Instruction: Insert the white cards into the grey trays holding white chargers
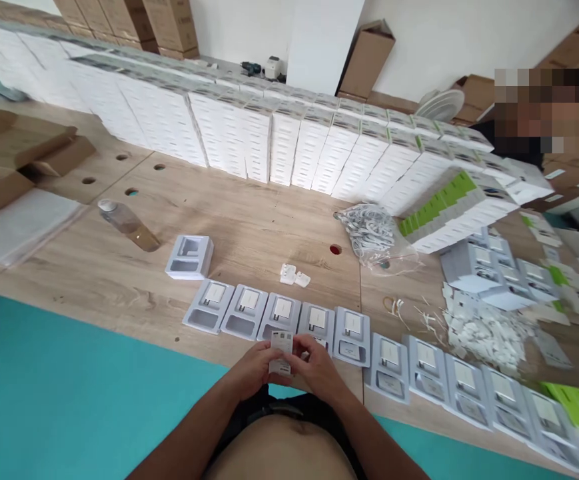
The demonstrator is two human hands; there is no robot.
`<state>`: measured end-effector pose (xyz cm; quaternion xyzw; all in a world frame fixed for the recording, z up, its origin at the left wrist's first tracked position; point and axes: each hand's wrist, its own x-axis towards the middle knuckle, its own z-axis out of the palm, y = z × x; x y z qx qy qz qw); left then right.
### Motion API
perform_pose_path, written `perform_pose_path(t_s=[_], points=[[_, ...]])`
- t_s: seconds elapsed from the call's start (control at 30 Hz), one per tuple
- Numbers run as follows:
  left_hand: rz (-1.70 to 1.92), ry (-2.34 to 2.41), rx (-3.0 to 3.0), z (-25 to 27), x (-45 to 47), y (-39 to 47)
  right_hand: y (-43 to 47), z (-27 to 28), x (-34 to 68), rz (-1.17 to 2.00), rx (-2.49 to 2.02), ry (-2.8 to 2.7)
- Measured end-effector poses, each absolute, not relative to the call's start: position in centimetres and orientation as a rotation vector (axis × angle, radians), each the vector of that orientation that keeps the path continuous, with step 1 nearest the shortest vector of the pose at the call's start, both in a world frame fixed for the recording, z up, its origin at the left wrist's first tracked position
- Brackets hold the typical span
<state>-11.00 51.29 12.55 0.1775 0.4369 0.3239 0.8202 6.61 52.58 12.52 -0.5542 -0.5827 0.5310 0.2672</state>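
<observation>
Head view: a long wall of stacked white boxes (pixel 289 143) backs the wooden table (pixel 249 220), and a row of grey trays (pixel 279 317) lines its near edge within reach. Left hand (pixel 255 370) and right hand (pixel 319 370) both pinch a small white adapter (pixel 280 352) above that edge.

Both forearms angle inward, left hand (pixel 250 371) and right hand (pixel 319 369) meeting, fingers curled closed at the waist.

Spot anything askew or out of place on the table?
Yes: a bottle lies on its side at left, and one stack of boxes at right has toppled out of the wall. Both hands hold a small charger.
</observation>
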Motion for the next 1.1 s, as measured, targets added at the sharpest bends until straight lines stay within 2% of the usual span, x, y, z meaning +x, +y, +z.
perform_pose_path(t_s=[0.13,0.4,0.6,0.67,0.83,1.1], points=[[0.585,0.870,0.419,13.6,-11.9,51.7,51.2,12.5,4.9,1.461,-1.433,-1.405],[0.449,0.748,0.447,13.5,-12.6,52.6,49.0,12.3,5.1,1.191,-1.404,-1.356],[0.402,0.781,0.593,13.8,-12.8,52.8,48.3,12.9,6.2,0.892,-1.402,-1.719],[0.421,0.839,0.707,13.7,-12.9,52.7,48.3,13.2,6.4,0.964,-1.432,-1.679],[0.454,0.944,0.758,12.9,-12.6,52.4,49.0,13.4,6.6,1.437,-1.601,-1.265],[0.485,1.018,0.846,12.6,-12.8,51.7,49.6,11.9,6.4,1.558,-1.520,-1.238]])
